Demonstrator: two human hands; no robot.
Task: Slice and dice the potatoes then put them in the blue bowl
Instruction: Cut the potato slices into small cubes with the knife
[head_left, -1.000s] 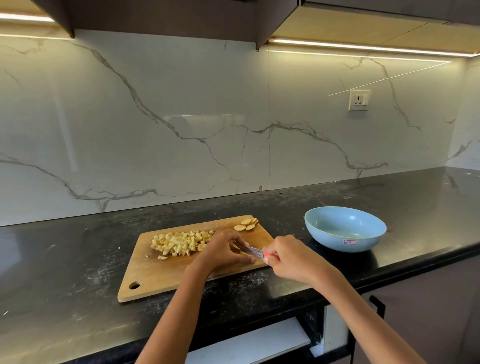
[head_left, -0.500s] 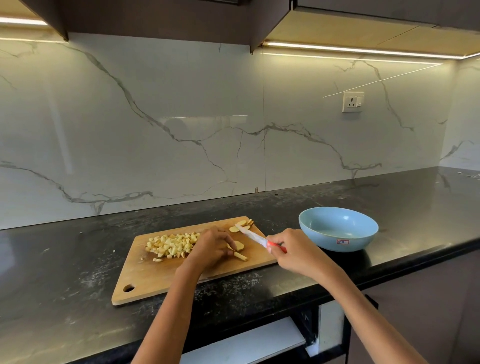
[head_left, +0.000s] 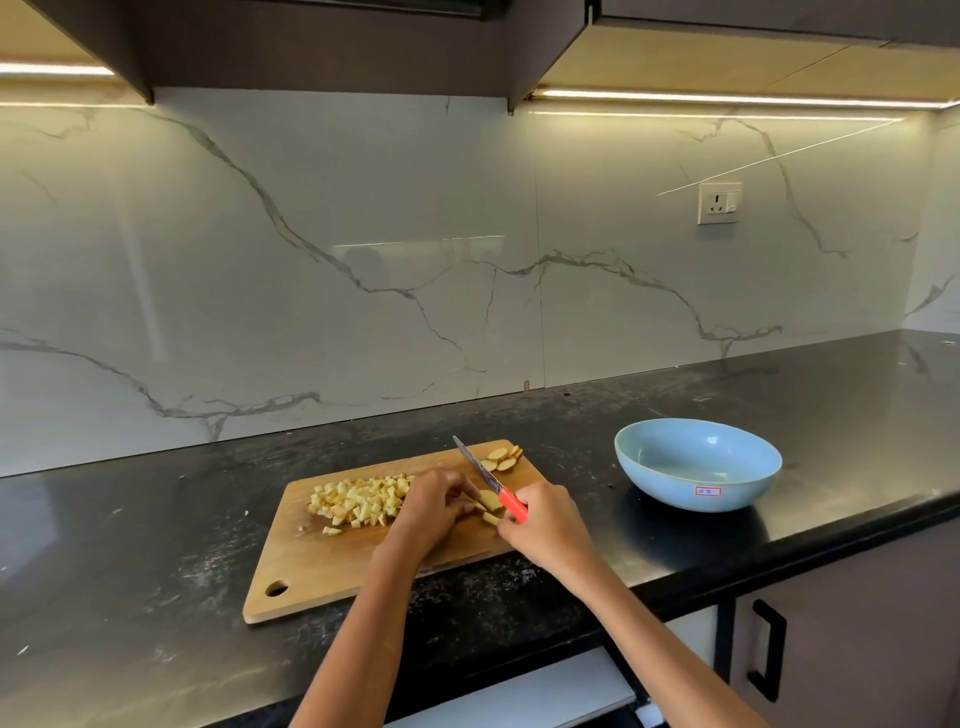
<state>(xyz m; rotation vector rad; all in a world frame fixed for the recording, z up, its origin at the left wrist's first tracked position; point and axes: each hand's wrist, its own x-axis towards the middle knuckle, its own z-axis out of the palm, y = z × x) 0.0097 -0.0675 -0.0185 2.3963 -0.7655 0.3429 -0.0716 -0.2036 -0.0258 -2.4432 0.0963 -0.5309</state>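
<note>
Now a slice (head_left: 489, 500) is pinned by the left hand (head_left: 434, 506), apparently at nine o'clock of the knife (head_left: 480, 470), itself gripped in the closed right hand (head_left: 543, 525).

Cutting board (head_left: 332, 566): matt wood. Bench (head_left: 130, 545): polished black stone, speckled. Blue bowl (head_left: 697, 464): glossy glazed ceramic. Knife (head_left: 480, 475): metal blade, smooth red plastic handle. Backsplash (head_left: 363, 260): glossy veined marble.

Pale-blue bowl (head_left: 697, 464), red-handled knife (head_left: 491, 483), black speckled counter (head_left: 130, 545).
</note>
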